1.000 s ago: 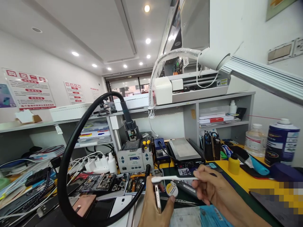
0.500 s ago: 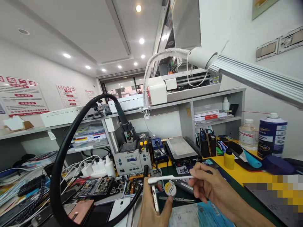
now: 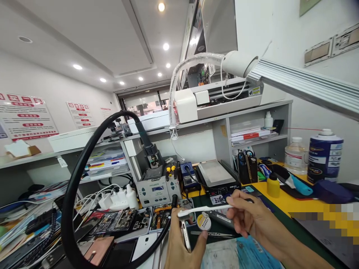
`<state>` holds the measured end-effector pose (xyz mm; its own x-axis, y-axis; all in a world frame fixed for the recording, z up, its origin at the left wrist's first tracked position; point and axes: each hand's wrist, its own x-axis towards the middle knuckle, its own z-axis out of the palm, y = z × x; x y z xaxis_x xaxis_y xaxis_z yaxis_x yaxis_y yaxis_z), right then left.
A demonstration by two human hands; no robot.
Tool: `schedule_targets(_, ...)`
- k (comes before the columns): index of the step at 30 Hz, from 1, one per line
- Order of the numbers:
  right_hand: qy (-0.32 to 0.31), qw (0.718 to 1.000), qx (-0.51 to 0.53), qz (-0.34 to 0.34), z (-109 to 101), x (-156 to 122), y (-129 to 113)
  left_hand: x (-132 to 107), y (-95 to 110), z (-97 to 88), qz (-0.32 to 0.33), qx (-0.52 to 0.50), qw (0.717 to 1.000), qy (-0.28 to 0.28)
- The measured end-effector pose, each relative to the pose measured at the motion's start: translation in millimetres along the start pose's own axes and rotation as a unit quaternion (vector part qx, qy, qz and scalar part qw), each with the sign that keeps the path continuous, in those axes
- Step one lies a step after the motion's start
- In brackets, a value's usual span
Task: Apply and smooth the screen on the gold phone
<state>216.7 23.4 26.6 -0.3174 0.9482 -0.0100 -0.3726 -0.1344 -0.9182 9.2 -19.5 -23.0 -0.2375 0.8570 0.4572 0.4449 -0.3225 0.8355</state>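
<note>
While left hand [image 3: 179,251] grips phone [image 3: 185,235], right hand [image 3: 249,217] pinches white brush [image 3: 204,209] above cluttered workbench [image 3: 283,203].

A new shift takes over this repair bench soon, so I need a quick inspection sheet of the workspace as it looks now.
Surface: dark green mat on a yellow bench top, mostly covered.
Job's things: phone held edge-on; white brush, its head above the phone's top end.
Clutter: round tin and tweezers on the mat; trays of phone parts at left; yellow bottle and blue can at right.
Grippers: left hand grips the phone; right hand pinches the brush handle.
Cables: thick black hose loops from the soldering station; white chargers with cords behind the trays.
Surroundings: lamp arm overhead, grey shelves, posters on the left wall.
</note>
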Motion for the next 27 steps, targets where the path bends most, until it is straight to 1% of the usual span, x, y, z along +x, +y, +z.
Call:
schedule_targets(2, -0.026, 1.0, -0.005, 0.01, 0.0, -0.8, 0.2, 0.3, -2.0, -0.3, 0.019, -0.011, 1.0, -0.012)
schedule_targets(4, -0.043, 0.999, -0.007, 0.014, 0.2, -1.3, 0.1, 0.1, -3.8, -0.1, 0.026, -0.016, 0.999, -0.009)
schedule_targets(8, -0.026, 1.0, -0.002, -0.007, 1.0, -1.7, -0.9, -0.3, -4.8, 1.0, 0.029, 0.002, 0.999, 0.03)
schedule_targets(10, -0.048, 0.999, -0.005, 0.007, 1.4, -2.2, -1.9, -0.2, -3.8, 1.2, 0.036, -0.004, 0.999, 0.016)
schedule_targets(12, -0.065, 0.998, -0.005, 0.015, 1.5, -2.9, -3.0, 0.0, -2.4, 1.3, 0.029, -0.011, 1.0, 0.004)
schedule_targets(14, -0.051, 0.999, -0.001, 0.003, 1.1, -3.4, -3.9, 0.1, -1.2, 1.4, 0.016, -0.005, 1.0, 0.007)
schedule_targets(16, -0.044, 0.999, 0.0, -0.007, 0.1, -3.7, -4.2, 0.3, -0.7, 1.6, 0.021, 0.0, 1.0, 0.015)
schedule_targets(19, -0.078, 0.997, 0.001, 0.004, -1.3, -4.2, -3.6, 0.3, -0.8, 1.5, 0.048, -0.008, 0.999, 0.004)
schedule_targets(20, -0.082, 0.997, 0.002, 0.005, -1.6, -4.3, -3.4, 0.3, -0.9, 1.2, 0.046, -0.009, 0.999, -0.001)
schedule_targets(24, -0.055, 0.998, 0.004, -0.017, -1.5, -4.4, -3.8, 0.0, -1.1, -0.2, 0.01, -0.003, 1.0, -0.011)
schedule_targets(27, -0.073, 0.997, -0.001, -0.005, -1.4, -4.7, -4.8, -0.2, -2.2, 0.3, 0.035, -0.022, 0.999, -0.014)
